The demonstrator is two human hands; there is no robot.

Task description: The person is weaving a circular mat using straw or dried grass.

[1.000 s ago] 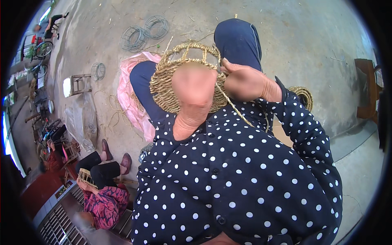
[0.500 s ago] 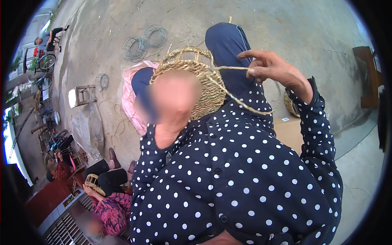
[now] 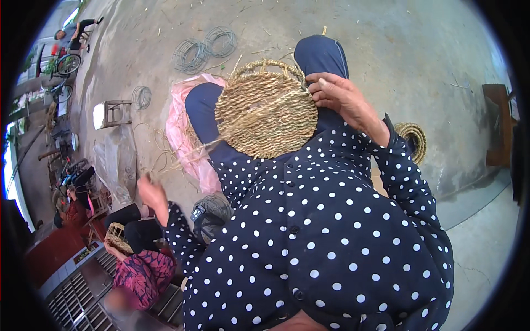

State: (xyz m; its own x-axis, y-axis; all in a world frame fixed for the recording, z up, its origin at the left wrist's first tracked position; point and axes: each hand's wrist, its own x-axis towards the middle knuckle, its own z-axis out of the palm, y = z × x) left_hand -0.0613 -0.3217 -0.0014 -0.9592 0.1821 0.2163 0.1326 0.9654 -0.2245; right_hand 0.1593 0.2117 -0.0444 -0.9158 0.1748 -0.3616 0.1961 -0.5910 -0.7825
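A round, flat-faced woven straw basket [image 3: 265, 118] rests across my lap, with a looped, openwork rim at its far side. At its right edge is my right hand [image 3: 345, 99], thumb and fingers closed about the rim. My left hand [image 3: 153, 197] is drawn far out to the left, low beside my knee and smeared by motion. A straw cord [image 3: 212, 143] runs blurred across the basket's face from near the right hand toward the left hand, which seems to grip its end. The fingertips there are hard to make out.
Pink plastic sheeting [image 3: 193, 149] lies by my left knee. Wire frames [image 3: 190, 55] and a small stool [image 3: 113, 115] stand on the concrete floor. Another woven basket [image 3: 414, 142] is at my right. Lower left, a seated person [image 3: 144, 276] holds a basket. A grey bundle [image 3: 211, 215] lies beside me.
My left hand has swung from over the basket out to the lower left, pulling the cord across. My right hand has moved left from the stretched cord to the basket's edge.
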